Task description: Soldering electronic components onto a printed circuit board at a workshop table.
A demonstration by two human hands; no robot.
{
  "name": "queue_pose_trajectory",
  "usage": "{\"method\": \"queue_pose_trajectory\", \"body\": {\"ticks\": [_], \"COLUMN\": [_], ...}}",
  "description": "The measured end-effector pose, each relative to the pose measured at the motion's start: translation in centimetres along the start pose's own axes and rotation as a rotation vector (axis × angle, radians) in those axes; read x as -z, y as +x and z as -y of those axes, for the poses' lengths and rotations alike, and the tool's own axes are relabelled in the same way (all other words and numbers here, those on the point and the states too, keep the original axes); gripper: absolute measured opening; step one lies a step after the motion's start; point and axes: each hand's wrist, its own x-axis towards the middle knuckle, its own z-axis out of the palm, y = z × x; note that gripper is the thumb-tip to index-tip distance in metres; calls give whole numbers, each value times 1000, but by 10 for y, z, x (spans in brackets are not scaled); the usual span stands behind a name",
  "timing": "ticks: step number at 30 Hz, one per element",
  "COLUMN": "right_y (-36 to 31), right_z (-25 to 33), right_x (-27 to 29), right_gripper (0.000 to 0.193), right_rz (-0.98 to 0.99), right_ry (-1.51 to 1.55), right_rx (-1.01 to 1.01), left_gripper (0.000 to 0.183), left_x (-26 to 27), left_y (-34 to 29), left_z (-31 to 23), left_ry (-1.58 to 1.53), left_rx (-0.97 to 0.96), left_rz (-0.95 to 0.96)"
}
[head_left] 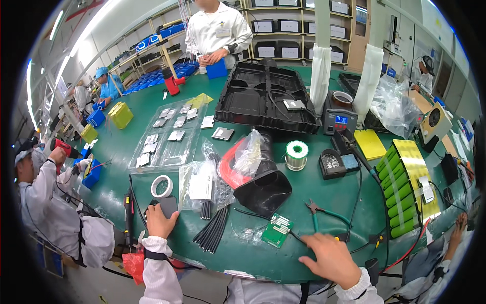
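Observation:
At the left of the bench, my left hand (161, 222) has its thumb and fingers about a dark grey flat block (169, 205) lying on the green mat. My right hand (331, 258) hovers near the front edge, fingers apart, with nothing visible in it. Beside its fingertips a black cable (297, 236) runs to a green circuit board (277, 230). Green-handled cutters (324, 212) lie just beyond that hand. Between my hands is a bundle of black tubes (212, 230). A roll of white tape (161, 186) rests behind my left hand.
A solder spool (296, 155), soldering station (337, 119) and green cell pack (402, 187) stand to the right. Behind them lies a black plastic case (266, 96). A clear tray (169, 131) holds several small boards. Co-workers (217, 30) are across and beside the bench.

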Motion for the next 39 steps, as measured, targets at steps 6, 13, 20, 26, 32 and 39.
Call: {"method": "queue_pose_trajectory", "body": {"ticks": [6, 13, 20, 26, 32, 39], "right_y": [30, 28, 6, -2, -29, -66], "right_z": [-20, -23, -11, 7, -1, -9], "right_x": [-36, -56, -72, -86, -67, -42], "right_gripper": [38, 18, 25, 28, 22, 9], "right_rz": [-243, -313, -384, -379, -347, -419], "right_ry": [-128, -65, -163, -78, 190, 323], "right_rx": [43, -5, -176, -82, -113, -168], "left_gripper": [48, 55, 56, 54, 63, 58], "left_x": [2, 9, 5, 82, 77, 49], "left_y": [2, -4, 0, -59, -129, -138], "left_z": [-7, -4, -2, -60, -188, -209], "left_ry": [7, -9, -54, -422, -719, -623], "left_rx": [16, 8, 17, -283, -692, -740], "left_rz": [10, -31, -137, -240, 261, 291]}}
